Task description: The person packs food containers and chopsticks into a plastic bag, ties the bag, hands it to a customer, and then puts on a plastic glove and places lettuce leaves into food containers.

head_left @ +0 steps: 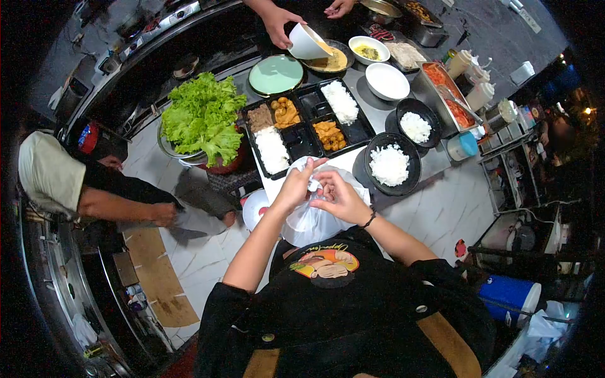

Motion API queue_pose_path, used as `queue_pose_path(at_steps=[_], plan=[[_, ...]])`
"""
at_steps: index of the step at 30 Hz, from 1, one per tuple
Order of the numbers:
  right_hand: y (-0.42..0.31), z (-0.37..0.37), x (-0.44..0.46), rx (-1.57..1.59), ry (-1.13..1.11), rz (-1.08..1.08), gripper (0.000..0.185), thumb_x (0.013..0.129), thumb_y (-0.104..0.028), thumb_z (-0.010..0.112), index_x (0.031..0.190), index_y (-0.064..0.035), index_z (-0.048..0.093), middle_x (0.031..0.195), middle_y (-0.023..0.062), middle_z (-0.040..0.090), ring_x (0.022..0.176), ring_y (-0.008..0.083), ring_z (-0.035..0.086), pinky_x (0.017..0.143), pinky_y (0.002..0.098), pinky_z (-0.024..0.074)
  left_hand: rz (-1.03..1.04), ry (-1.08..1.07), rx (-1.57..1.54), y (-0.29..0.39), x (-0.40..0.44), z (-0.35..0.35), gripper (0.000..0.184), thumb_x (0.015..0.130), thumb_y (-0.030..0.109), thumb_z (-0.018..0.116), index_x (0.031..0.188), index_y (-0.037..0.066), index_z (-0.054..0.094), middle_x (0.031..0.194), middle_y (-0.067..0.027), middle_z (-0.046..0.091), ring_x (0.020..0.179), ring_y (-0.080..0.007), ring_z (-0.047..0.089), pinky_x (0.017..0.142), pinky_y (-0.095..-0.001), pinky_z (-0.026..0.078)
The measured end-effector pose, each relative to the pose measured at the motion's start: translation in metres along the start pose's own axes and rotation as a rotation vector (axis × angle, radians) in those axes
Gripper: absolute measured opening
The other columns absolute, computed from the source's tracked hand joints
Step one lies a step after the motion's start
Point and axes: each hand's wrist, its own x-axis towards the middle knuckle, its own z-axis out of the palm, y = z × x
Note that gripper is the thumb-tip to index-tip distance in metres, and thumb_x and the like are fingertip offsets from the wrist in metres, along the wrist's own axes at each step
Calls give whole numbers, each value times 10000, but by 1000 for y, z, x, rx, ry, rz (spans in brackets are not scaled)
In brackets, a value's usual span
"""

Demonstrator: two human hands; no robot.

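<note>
White plastic bunches at the neck of a bag (307, 220) held before us at the near edge of the bench (435, 162), our left hand (292, 193) closed on the gathered top and our right hand (343, 200) curled against it, its exact grip partly hidden. Just beyond our fingers, two black trays (296, 136) (359, 132) sit side by side, portioned with white rice and orange-brown food. Two black bowls of rice (411, 170) (435, 123) stand to our right, near a metal container (446, 120) of reddish food. Leafy lettuce (205, 116) fills a pot to our left. Across from us, a co-worker's hand (281, 26) tilts a white bowl (306, 41) over a dish of yellowish food (338, 60), beside a pale green plate (276, 74), while another person's arm (120, 205) shows at our left, well apart from the bag
</note>
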Motion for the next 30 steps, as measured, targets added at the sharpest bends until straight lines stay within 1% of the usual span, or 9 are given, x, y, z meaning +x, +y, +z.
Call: queue_pose_path(at_steps=[4, 6, 8, 10, 16, 19, 23, 28, 30], plan=[[12, 14, 7, -171, 289, -121, 122, 839, -84, 588, 925, -22, 527, 659, 26, 568, 551, 73, 508, 496, 217, 379, 89, 43, 159, -7, -2, 5, 562, 924, 526, 293, 1246, 123, 517, 622, -77, 571, 501, -119, 517, 471, -290, 435], [11, 14, 9, 355, 443, 209, 107, 841, -80, 582, 908, -31, 514, 659, 36, 567, 530, 78, 506, 479, 202, 372, 124, 13, 124, -17, -6, 0, 456, 937, 374, 362, 1319, 134, 425, 693, -92, 585, 587, -179, 555, 600, -327, 435], [4, 3, 16, 498, 447, 366, 75, 847, -80, 570, 881, -50, 510, 666, 24, 561, 510, 69, 485, 449, 187, 344, 767, 221, 886, -20, -15, -1, 506, 877, 190, 443, 1369, 137, 335, 776, -93, 570, 744, -260, 552, 753, -351, 367], [-2, -5, 21, 495, 278, 626, 51, 860, -96, 538, 877, -72, 496, 648, -8, 509, 465, 39, 411, 387, 154, 254, 664, 150, 887, -13, -19, 0, 623, 803, 89, 480, 1390, 132, 277, 845, -104, 517, 850, -308, 503, 810, -348, 299], [-9, -21, 14, 749, -133, 567, 156, 801, -84, 592, 951, -49, 568, 699, -39, 546, 556, 37, 445, 521, 187, 338, 482, -3, 372, -14, 2, -12, 406, 939, 295, 393, 1250, 50, 484, 899, -118, 489, 880, -240, 477, 818, -315, 376], [-12, -7, 19, 177, -100, 387, 96, 799, -91, 600, 883, -46, 599, 705, -52, 546, 591, 41, 471, 549, 207, 373, 416, -40, 289, -14, 6, -13, 422, 952, 345, 369, 1096, -4, 556, 957, -135, 513, 860, -232, 513, 795, -312, 406], [-18, 1, 30, -955, 419, -487, 115, 679, -154, 693, 722, -74, 625, 666, 65, 596, 602, 231, 590, 512, 317, 453, 495, 176, 223, -4, -3, -6, 388, 934, 298, 417, 886, -50, 580, 1074, -198, 512, 920, -283, 547, 822, -342, 419], [-15, -19, -33, -1097, 326, -390, 140, 722, -187, 674, 673, -74, 606, 564, 34, 527, 524, 239, 548, 489, 314, 444, 689, 522, 968, -21, 1, -25, 161, 805, 171, 533, 843, 37, 614, 1045, -109, 521, 953, -294, 483, 805, -386, 360], [-4, -19, -56, -954, 86, 166, 233, 732, -273, 682, 771, -58, 603, 707, 69, 566, 637, 272, 566, 564, 341, 455, 658, 518, 1023, -33, 0, -31, 147, 793, 172, 545, 833, 50, 617, 1031, -93, 526, 957, -281, 479, 801, -386, 350]])
